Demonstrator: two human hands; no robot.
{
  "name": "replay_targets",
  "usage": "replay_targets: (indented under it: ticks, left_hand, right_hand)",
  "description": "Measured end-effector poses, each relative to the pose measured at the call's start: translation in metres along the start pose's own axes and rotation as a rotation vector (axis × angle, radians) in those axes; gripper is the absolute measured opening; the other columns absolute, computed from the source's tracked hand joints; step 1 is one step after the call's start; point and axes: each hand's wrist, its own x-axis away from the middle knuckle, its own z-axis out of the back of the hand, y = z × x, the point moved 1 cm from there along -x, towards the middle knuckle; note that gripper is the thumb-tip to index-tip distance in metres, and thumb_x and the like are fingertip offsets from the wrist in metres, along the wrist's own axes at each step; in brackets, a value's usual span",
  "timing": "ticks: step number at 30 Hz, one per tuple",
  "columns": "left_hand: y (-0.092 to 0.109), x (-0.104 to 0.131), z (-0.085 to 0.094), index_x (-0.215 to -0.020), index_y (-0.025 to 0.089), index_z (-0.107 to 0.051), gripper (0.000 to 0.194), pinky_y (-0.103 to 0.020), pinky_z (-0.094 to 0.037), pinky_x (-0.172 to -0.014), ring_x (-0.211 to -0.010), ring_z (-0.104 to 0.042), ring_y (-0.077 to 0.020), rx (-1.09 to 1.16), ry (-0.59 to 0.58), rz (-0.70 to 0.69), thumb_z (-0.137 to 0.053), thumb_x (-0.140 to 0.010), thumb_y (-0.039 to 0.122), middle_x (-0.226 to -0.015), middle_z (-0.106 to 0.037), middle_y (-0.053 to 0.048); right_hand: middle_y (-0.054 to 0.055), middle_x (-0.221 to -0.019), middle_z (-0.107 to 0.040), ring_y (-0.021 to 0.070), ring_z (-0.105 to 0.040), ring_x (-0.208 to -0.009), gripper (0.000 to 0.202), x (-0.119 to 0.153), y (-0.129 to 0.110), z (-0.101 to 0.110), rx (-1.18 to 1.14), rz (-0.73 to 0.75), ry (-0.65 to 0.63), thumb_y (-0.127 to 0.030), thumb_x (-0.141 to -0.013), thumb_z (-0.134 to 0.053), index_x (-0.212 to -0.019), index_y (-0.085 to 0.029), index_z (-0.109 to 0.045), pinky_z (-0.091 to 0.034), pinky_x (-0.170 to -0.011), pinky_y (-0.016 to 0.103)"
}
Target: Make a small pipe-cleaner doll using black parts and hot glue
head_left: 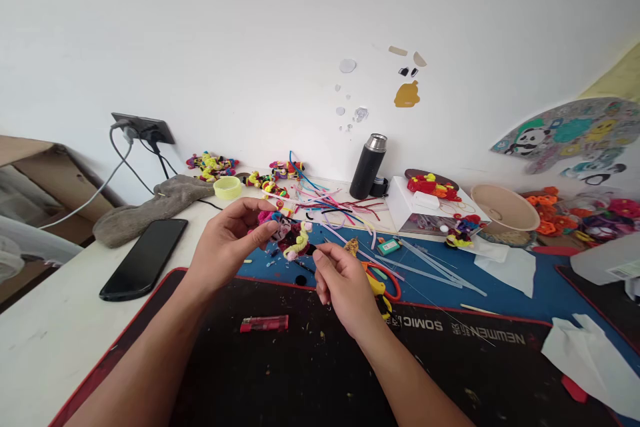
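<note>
Held above the mat is a small pipe-cleaner doll (289,238) with pink, dark red and pale yellow fuzzy parts and a white painted face. My left hand (237,240) pinches it at the head end between thumb and fingers. At the doll's other end, the fingers of my right hand (343,277) close on a small black part at its foot. Below my hands lies a red lighter (264,323) on the black mat (270,373). Scissors (383,283) with orange and yellow handles lie just beyond my right hand, partly hidden by it.
Loose pipe cleaners (340,203) are spread behind my hands, near a black thermos (369,167). A phone (145,259) lies at left. More fuzzy dolls (213,165) sit along the wall. Clear glue sticks (420,271), a white box (405,207) and a bowl (505,207) are at right.
</note>
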Motion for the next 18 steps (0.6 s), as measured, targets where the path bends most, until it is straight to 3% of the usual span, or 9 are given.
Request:
replay_targets:
  ticks: [7,13,18]
  left_hand:
    - [-0.0063,-0.0018,0.0098,-0.106,0.024,-0.075,0.028,-0.02,-0.051,-0.057,-0.064,-0.06,-0.011,-0.004,0.067,-0.033,-0.087,-0.083,0.036,-0.081,-0.067,0.001]
    - [-0.0039,0.0008,0.0064,-0.104,0.024,-0.075,0.027,-0.021,-0.052,-0.055,-0.061,-0.06,-0.0111,0.002,0.038,-0.027,-0.088,-0.082,0.035,-0.079,-0.067,0.001]
    - [-0.0008,0.0018,0.0018,-0.101,0.023,-0.075,0.027,-0.02,-0.052,-0.053,-0.061,-0.059,-0.0108,0.018,0.02,-0.021,-0.089,-0.081,0.034,-0.079,-0.067,0.001]
  right_hand:
    - [-0.01,-0.055,-0.046,0.0103,-0.043,-0.042,0.043,0.0027,-0.0037,0.0007,0.069,0.035,0.014,-0.059,-0.094,-0.064,-0.109,-0.019,-0.065,-0.034,-0.045,0.024]
    - [-0.008,-0.063,-0.047,0.013,-0.048,-0.052,0.037,0.0037,-0.0008,0.0016,0.338,0.191,0.105,-0.047,-0.096,-0.066,-0.121,-0.021,-0.066,-0.04,-0.054,0.026]
    - [-0.007,-0.062,-0.048,0.015,-0.051,-0.058,0.031,0.0041,0.002,0.0022,0.52,0.309,0.148,-0.04,-0.097,-0.064,-0.121,-0.021,-0.069,-0.041,-0.06,0.027]
